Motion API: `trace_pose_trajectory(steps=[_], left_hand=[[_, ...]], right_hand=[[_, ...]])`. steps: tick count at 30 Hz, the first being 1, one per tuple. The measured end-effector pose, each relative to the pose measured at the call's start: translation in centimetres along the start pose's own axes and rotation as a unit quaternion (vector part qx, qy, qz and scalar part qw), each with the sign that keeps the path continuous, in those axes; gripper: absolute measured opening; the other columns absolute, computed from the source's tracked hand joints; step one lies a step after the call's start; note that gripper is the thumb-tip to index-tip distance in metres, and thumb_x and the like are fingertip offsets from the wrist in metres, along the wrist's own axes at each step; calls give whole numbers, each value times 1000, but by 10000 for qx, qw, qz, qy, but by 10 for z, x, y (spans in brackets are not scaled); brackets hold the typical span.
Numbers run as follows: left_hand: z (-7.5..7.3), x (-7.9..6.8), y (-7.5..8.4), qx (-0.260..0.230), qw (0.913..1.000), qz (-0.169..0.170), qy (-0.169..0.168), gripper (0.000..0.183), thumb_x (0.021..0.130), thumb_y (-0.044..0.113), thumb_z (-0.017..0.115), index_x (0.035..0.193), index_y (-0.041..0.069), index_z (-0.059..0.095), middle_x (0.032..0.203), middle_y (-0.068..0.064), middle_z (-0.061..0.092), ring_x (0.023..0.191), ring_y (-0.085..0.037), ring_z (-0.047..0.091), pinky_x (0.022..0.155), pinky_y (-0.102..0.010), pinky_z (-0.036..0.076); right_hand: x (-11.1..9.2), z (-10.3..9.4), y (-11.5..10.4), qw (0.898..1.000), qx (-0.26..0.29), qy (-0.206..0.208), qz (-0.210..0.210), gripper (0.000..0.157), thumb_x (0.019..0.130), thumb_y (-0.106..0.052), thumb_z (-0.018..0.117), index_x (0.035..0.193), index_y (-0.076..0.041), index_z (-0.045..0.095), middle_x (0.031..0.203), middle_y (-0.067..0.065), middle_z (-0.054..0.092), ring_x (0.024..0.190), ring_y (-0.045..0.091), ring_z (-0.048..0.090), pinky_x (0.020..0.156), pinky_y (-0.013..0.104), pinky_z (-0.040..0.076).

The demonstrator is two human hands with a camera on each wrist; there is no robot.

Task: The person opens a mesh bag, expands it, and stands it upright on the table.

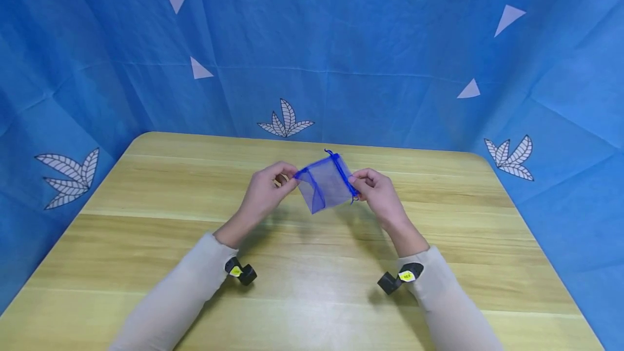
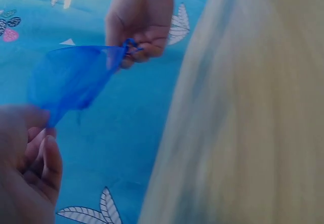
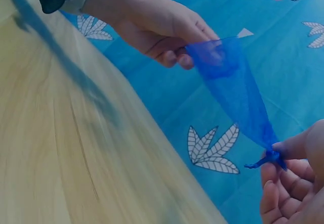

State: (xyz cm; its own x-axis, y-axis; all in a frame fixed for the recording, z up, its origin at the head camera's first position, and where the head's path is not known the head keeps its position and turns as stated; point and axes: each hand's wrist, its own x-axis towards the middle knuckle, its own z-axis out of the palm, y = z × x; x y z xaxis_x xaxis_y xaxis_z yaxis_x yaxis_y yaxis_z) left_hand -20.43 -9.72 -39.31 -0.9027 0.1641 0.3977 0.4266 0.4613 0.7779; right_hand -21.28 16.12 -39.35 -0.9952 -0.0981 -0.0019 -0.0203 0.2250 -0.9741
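A small sheer blue drawstring pouch (image 1: 331, 180) is stretched between both hands above the table. My left hand (image 1: 267, 186) pinches one corner of its bottom end between thumb and fingers, and that end folds over on itself. At the drawstring end, my right hand (image 1: 377, 194) pinches the gathered edge near a cord loop. The right wrist view shows the pouch (image 3: 235, 87) narrowing toward the right thumb, with a short cord end sticking out. In the left wrist view the pouch (image 2: 73, 77) fans out from the left fingertips. It looks flat and see-through.
Below the hands lies a light wood-grain table (image 1: 302, 297) with rounded far corners. A blue curtain (image 1: 312, 31) with white leaf and triangle prints surrounds its back and sides. Each sleeve cuff carries a small black camera (image 1: 242, 272).
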Motion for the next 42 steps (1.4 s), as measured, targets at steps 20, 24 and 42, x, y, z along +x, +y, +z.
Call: trace_pose_trajectory(steps=[20, 24, 42], left_hand=[[17, -20, -15, -3122, 9098, -2421, -1270, 24, 92, 13, 68, 111, 2, 59, 98, -11, 63, 72, -15, 52, 56, -22, 44], [23, -22, -13, -3976, 8702, -2696, -1096, 18, 92, 15, 70, 102, 6, 59, 88, -1, 57, 67, -10, 48, 54, -19, 41], [27, -23, -14, -3970, 8690, -2862, -737, 14, 95, 17, 67, 97, 4, 63, 89, -5, 60, 62, -8, 46, 50, -17, 37]], right_hand=[[-1, -4, -13, 9858, -957, 660, -1209, 18, 97, -20, 64, 103, -2, 67, 78, 7, 58, 64, 16, 47, 54, 24, 38], [-2, -3, -14, 9857, -890, 709, -1240, 18, 97, -19, 64, 102, -2, 67, 78, 8, 59, 64, 15, 48, 54, 24, 38], [-8, -1, -16, 9872, -738, 686, -1239, 19, 97, -19, 64, 105, -2, 68, 82, 11, 59, 64, 14, 46, 54, 23, 38]])
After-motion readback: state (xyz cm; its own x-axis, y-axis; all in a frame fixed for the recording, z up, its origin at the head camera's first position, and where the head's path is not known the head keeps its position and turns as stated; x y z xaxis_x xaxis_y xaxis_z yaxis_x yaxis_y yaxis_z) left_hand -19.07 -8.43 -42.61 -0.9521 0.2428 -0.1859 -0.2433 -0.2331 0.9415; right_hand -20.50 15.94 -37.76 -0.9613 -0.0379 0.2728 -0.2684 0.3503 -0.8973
